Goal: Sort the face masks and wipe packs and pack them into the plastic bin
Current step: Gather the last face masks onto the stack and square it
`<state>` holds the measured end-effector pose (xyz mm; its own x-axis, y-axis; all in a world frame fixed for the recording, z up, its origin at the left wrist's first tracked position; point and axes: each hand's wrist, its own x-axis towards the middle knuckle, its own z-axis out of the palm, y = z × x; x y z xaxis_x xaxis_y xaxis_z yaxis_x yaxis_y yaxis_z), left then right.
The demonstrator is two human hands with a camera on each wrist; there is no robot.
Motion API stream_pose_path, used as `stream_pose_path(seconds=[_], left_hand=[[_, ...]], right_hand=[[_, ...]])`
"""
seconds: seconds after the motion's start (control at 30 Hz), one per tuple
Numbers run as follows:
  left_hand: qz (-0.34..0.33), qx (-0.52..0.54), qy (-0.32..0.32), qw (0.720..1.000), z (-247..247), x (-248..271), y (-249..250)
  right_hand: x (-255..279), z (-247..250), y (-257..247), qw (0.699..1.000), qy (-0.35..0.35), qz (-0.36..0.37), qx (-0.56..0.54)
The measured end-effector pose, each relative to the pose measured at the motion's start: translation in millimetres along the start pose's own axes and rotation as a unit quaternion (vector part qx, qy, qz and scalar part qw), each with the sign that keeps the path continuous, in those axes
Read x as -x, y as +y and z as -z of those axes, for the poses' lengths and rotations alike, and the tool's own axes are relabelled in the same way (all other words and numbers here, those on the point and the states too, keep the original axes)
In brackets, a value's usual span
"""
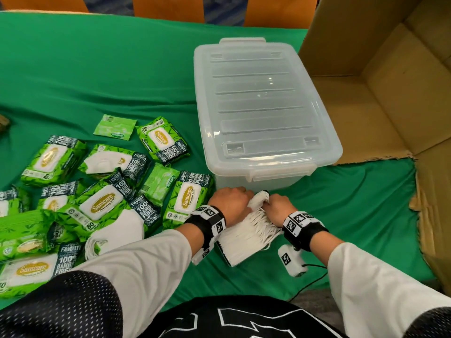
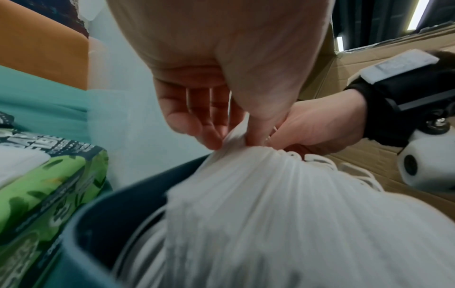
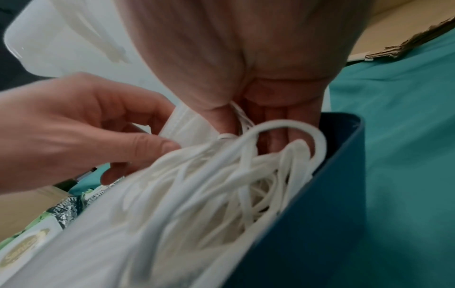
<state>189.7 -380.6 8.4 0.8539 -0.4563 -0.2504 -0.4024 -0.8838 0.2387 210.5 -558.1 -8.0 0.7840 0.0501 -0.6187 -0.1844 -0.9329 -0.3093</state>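
Head view: a person's left hand [image 1: 230, 202] and right hand [image 1: 280, 206] pinch one white face mask [image 1: 260, 198] atop the mask stack [image 1: 246, 237].
Location: green tablecloth [image 1: 122, 76], beside the lidded plastic bin [image 1: 263, 113].
Left: Sanicare wipe packs [image 1: 102, 203] scattered.

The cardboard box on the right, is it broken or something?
Yes. The cardboard box has a ragged, torn edge along its near flap, where the brown layers are peeling over the green cloth. Also, the plastic bin has its lid on, though both hands are gathering the stack of face masks.
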Motion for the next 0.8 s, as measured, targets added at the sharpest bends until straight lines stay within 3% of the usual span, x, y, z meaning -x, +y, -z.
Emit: stream_pose_path(seconds=[0.2,0.33,0.43,0.57,0.67,0.8], left_hand=[[-0.023,-0.076,-0.042,0.996,13.3,-14.9,20.2],[-0.014,-0.099,-0.053,0.994,16.0,-18.4,28.2],[-0.001,-0.079,-0.047,0.996,13.5,-20.8,30.3],[-0.003,-0.072,-0.058,0.996,13.0,-25.6,34.6],[-0.003,-0.061,-0.069,0.996,13.3,-30.3,34.3],[-0.012,0.001,-0.064,0.998,14.3,-21.2,21.9]], right_hand=[[9.1,7.1,-3.5,0.998,-0.028,0.008,0.055],[19.7,18.7,4.6,0.996,0.060,0.004,0.060],[22.7,25.6,10.7,0.997,0.078,0.019,-0.002],[29.1,22.6,10.8,0.997,0.045,0.054,-0.041],[29.9,8.5,11.2,0.994,-0.004,0.029,-0.106],[27.7,-5.8,7.5,0.960,-0.065,-0.014,-0.273]])
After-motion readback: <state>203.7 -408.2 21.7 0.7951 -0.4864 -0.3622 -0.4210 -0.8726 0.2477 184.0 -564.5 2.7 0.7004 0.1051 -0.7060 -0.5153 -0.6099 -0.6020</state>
